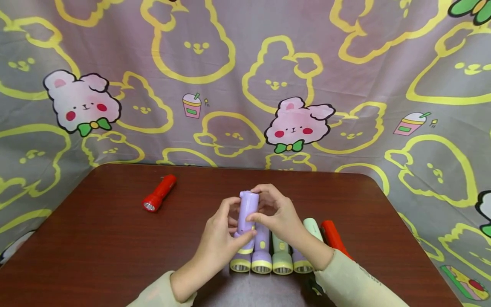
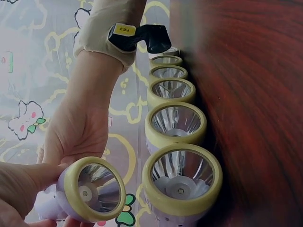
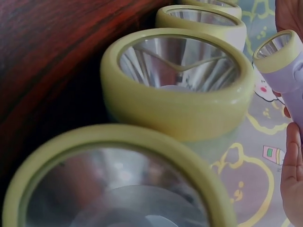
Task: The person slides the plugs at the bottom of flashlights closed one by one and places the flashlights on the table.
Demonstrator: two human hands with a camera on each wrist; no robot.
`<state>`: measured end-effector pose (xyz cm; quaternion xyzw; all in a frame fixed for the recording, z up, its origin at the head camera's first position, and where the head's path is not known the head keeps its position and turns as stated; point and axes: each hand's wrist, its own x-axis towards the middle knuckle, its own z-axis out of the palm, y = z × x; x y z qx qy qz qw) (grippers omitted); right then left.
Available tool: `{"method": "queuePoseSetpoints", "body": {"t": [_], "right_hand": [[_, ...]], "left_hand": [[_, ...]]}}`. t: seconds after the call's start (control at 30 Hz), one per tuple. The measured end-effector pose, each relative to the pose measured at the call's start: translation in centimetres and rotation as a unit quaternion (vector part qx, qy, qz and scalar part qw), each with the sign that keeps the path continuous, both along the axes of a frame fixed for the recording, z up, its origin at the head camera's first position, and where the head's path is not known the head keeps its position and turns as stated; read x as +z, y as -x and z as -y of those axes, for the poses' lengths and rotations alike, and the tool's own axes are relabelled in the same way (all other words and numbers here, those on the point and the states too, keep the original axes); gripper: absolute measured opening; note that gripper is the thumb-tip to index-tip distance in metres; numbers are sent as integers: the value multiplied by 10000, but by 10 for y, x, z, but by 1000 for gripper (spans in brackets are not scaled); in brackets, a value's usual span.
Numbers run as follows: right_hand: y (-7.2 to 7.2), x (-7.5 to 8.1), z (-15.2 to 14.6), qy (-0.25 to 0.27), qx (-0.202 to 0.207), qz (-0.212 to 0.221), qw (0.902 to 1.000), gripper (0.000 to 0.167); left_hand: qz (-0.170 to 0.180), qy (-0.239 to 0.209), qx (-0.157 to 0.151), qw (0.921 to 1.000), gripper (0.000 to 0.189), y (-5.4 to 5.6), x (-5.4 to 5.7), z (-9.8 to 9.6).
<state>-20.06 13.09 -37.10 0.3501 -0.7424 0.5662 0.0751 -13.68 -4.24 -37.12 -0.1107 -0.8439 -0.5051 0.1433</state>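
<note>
A lilac flashlight (image 1: pixel 248 209) with a pale yellow lens rim is held by both hands over the left end of a row of flashlights. My left hand (image 1: pixel 215 238) grips it near the lens end, thumb across its front. My right hand (image 1: pixel 281 217) pinches the upper body and tail, thumb on the near side. In the left wrist view the lens of the held flashlight (image 2: pixel 70 191) faces the camera. Beneath it in the row lie a lilac flashlight (image 1: pixel 240 266), another lilac flashlight (image 1: pixel 262 256) and a green flashlight (image 1: pixel 282 260), lenses toward me.
Farther right, partly behind the right forearm, are another lilac flashlight (image 1: pixel 301 263), a pale green flashlight (image 1: pixel 312 228) and a red flashlight (image 1: pixel 334 236). Another red flashlight (image 1: pixel 160 192) lies alone at the back left of the brown table (image 1: pixel 107 238). A patterned curtain (image 1: pixel 230 94) hangs behind.
</note>
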Motion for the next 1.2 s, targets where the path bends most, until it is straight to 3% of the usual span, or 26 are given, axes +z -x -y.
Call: {"method": "queuePoseSetpoints", "body": {"t": [0.33,0.57,0.77,0.97,1.2], "right_hand": [[-2,4,3,-295,7,-89,9995,54],[0,2,-2,-622,111,8,9980,55],[-1,0,-18,-930,191,295,9950,53],[1,-5,-38,-1278,183,46,9916,49],[-2,-10,-60,-1909,-129,-136,9814,49]], "left_hand": [[-171,75,26,9998,67,1,-1,6],[-25,78,-15,10000,66,0,-2,10],[102,6,19,9999,66,-1,-3,15],[140,-29,89,9999,67,-1,-3,20],[176,-53,190,9996,67,-1,-4,28]]}}
